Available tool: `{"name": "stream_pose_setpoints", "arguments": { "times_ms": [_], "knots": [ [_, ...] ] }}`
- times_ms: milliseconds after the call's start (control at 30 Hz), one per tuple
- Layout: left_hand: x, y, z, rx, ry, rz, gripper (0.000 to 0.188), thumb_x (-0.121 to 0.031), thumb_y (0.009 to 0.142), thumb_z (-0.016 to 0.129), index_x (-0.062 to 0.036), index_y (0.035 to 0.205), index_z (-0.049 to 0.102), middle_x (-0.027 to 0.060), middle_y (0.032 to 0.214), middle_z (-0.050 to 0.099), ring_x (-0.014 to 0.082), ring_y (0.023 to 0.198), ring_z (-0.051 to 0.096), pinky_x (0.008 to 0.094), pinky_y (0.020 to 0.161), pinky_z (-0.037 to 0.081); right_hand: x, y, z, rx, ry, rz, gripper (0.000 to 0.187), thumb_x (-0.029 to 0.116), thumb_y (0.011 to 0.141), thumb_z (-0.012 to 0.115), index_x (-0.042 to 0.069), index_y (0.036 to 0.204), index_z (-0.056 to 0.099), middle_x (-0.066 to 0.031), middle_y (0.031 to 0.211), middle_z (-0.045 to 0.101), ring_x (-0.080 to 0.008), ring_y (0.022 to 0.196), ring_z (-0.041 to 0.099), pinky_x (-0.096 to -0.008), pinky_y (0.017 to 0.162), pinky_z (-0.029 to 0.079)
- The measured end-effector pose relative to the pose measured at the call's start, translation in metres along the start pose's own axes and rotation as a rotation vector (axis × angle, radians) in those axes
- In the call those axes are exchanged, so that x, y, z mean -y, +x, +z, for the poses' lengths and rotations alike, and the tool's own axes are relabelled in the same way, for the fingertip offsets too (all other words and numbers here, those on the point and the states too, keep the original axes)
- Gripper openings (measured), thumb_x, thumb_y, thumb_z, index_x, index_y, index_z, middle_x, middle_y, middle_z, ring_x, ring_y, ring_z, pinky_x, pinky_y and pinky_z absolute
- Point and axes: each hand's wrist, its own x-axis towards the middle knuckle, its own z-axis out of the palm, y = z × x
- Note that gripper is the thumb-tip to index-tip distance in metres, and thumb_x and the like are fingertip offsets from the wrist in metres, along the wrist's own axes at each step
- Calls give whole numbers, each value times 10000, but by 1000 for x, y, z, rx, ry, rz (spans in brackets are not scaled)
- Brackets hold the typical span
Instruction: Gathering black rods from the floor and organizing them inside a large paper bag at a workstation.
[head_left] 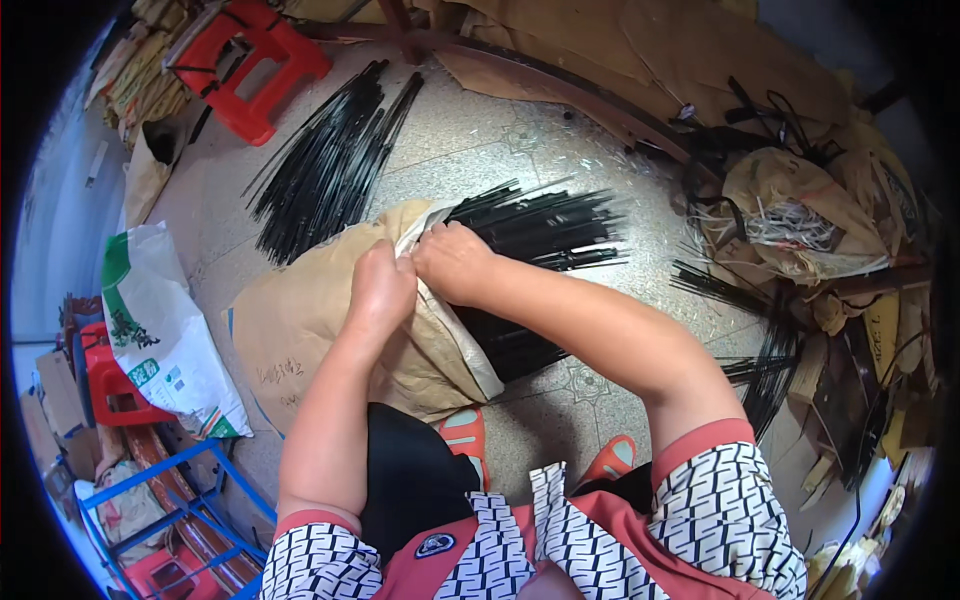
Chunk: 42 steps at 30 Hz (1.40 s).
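A big brown paper sack (310, 310) lies on its side in front of me, its pale-lined mouth facing right. Out of that mouth sticks a thick bundle of thin black strips (550, 225). My left hand (383, 287) is closed on the sack's upper edge near the mouth. Right beside it, my right hand (450, 262) grips the same rim, knuckles up, with the forearm crossing above the black strips. The fingertips of both hands are partly hidden in the folded paper.
Another pile of black strips (325, 165) lies on the tiled floor beyond the sack. A red plastic stool (250, 65) stands at the far left. A white-and-green bag (175, 335) and a blue metal frame (180, 510) are on the left. An open sack of pale scraps (800, 215) sits right.
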Motion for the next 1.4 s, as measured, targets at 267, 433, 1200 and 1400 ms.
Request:
{"name": "stream_pose_setpoints", "arguments": {
  "times_ms": [267, 433, 1200, 1400],
  "knots": [
    [-2, -2, 1, 27, -7, 34, 228, -142, 860, 544, 82, 875, 586, 273, 799, 620, 408, 779, 615, 441, 722, 463, -114, -95, 12, -877, 528, 337, 568, 409, 900, 560, 0, 1290, 500, -177, 1312, 519, -306, 1218, 491, -359, 1033, 369],
    [2, -1, 7, 13, -4, 53, 229, -146, 857, 553, 80, 834, 578, 263, 754, 609, 383, 723, 609, 433, 689, 461, -188, -113, 92, -853, 1525, 903, 751, 586, 939, 405, -28, 1372, 411, -192, 1445, 385, -282, 1365, 317, -345, 1118, 226],
    [-16, 24, 44, 76, 210, -73, 488, -350, 866, 600, 126, 780, 539, 280, 719, 577, 316, 662, 556, 440, 664, 441, -185, -101, 73, -298, 1334, 398, 898, 587, 917, 406, -105, 1430, 152, -323, 1450, 263, -391, 1370, 272, -392, 1131, 226],
    [-5, 29, 68, 264, 170, -152, 515, -373, 883, 593, 117, 1021, 512, 278, 979, 602, 345, 895, 580, 404, 823, 443, -277, -289, 155, -424, 734, 1092, 504, 365, 826, 627, 11, 1178, 563, -239, 1164, 591, -373, 1084, 574, -444, 928, 448]
  ]
}}
